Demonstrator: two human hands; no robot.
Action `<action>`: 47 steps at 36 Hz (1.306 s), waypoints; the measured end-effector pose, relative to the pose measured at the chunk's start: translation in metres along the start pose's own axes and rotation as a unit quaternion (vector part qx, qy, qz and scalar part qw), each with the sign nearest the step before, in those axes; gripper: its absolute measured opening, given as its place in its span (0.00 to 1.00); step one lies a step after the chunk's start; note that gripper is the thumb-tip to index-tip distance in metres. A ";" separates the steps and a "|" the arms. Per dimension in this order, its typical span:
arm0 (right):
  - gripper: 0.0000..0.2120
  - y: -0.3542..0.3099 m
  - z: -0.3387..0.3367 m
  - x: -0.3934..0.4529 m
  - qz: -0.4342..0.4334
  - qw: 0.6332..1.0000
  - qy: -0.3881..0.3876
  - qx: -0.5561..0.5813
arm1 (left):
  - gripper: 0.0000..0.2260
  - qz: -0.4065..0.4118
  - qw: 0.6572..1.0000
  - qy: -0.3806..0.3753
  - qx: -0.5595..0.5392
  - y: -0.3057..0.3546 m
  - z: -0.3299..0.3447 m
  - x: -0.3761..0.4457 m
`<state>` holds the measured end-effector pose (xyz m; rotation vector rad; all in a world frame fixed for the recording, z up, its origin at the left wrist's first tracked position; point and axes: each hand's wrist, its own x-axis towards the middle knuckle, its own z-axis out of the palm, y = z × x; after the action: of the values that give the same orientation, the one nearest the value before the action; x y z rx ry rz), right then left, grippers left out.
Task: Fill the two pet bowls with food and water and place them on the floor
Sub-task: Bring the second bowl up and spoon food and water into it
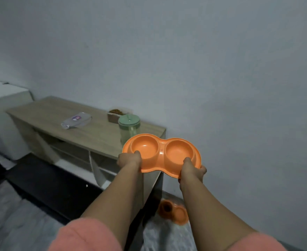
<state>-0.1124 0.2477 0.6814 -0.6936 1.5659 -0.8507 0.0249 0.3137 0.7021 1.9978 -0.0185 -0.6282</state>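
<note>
An orange double pet bowl (161, 153) with two round wells, both looking empty, is held in the air over the right end of the wooden table (94, 131). My left hand (130, 159) grips its near left rim, thumb inside the left well. My right hand (192, 171) grips the near right rim. A second orange double bowl (173, 211) lies on the floor beside the wall, with something dark in its left well. On the table stand a green lidded cup (129, 128) and, behind it, an open container of brown pet food (116, 114).
A clear plastic lid (76, 120) lies flat on the table's middle. A white appliance (2, 113) stands at the left. Open shelves run below the tabletop. The grey wall is close behind the table, and a grey mat covers the floor near me.
</note>
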 end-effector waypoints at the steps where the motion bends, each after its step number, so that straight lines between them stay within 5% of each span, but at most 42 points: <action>1: 0.31 0.004 0.010 -0.010 -0.005 1.000 -0.007 -0.004 | 0.24 0.001 1.000 0.006 -0.007 -0.001 -0.015 0.005; 23: 0.33 0.126 0.229 -0.195 0.005 1.000 -0.003 -0.013 | 0.22 0.009 1.000 -0.011 0.025 -0.035 -0.276 0.175; 47: 0.32 0.096 0.383 -0.134 0.040 0.999 -0.002 -0.016 | 0.20 0.009 1.000 -0.013 0.007 0.021 -0.255 0.337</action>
<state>0.2896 0.3552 0.6490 -0.6514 1.5954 -0.7659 0.4330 0.4214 0.6711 2.0003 -0.0563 -0.6450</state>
